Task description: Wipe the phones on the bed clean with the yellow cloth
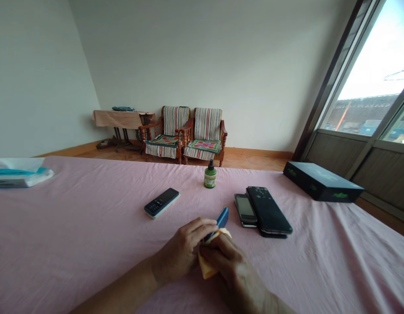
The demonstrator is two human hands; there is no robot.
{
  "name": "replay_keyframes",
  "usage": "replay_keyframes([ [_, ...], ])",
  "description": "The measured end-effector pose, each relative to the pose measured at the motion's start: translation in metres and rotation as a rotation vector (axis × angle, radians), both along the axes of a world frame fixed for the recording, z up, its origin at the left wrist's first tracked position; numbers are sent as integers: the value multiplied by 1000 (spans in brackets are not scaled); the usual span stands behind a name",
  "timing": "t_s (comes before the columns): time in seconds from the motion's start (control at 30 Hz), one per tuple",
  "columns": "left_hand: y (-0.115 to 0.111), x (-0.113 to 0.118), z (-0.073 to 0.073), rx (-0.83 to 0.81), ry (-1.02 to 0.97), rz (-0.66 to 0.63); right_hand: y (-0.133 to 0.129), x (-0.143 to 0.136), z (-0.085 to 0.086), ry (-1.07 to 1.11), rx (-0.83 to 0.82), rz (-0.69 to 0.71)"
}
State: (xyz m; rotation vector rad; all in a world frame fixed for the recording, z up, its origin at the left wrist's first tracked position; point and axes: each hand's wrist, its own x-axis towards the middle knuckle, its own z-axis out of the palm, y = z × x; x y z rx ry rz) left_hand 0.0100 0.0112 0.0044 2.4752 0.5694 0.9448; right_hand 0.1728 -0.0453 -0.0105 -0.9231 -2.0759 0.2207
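Observation:
My left hand [185, 242] grips a slim blue phone [223, 218], tilted up on its edge above the pink cloth. Its lower part is hidden behind my fingers, so I cannot make out its front. A yellow cloth [207, 267] is bunched in my right hand [236, 266], which presses it against the phone's near side. Beyond my hands to the left lies a dark keypad phone [162, 202]. To the right, a small grey phone [245, 209] rests beside a larger black phone [269, 210], with another dark edge showing under the larger one.
A green pump bottle [210, 176] stands near the far edge of the pink-covered surface [90, 226]. At the far right sits a black box [323, 181]; a tissue pack [22, 173] lies at the far left. Two wooden chairs [205, 131] and a small table [118, 118] stand by the wall.

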Motion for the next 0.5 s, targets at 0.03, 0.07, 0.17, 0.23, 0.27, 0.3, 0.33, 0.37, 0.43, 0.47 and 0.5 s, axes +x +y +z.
replay_keyframes([
  [0.03,1,-1,0,-12,9,2,0,0,0,-1,5,19],
  [0.07,2,-1,0,-25,16,8,1,1,1,15,7,33],
  [0.17,2,-2,-1,-39,12,45,5,9,2,131,0,5],
  [0.23,0,-1,-2,-46,7,82,9,17,3,208,-3,-84],
  [0.27,-1,0,-2,-51,5,104,11,22,4,233,-4,-135],
  [0.3,-3,0,-2,-57,4,125,14,26,4,249,-6,-181],
  [0.33,-4,1,-1,-58,3,145,16,30,5,259,-12,-220],
  [0.37,-4,1,-1,-53,2,164,18,34,6,265,-21,-251],
  [0.43,-2,0,1,-26,17,194,21,39,7,272,-36,-298],
  [0.47,-1,-2,2,-8,35,211,22,41,8,277,-38,-320],
  [0.5,2,-3,3,10,56,230,23,42,9,283,-38,-341],
])
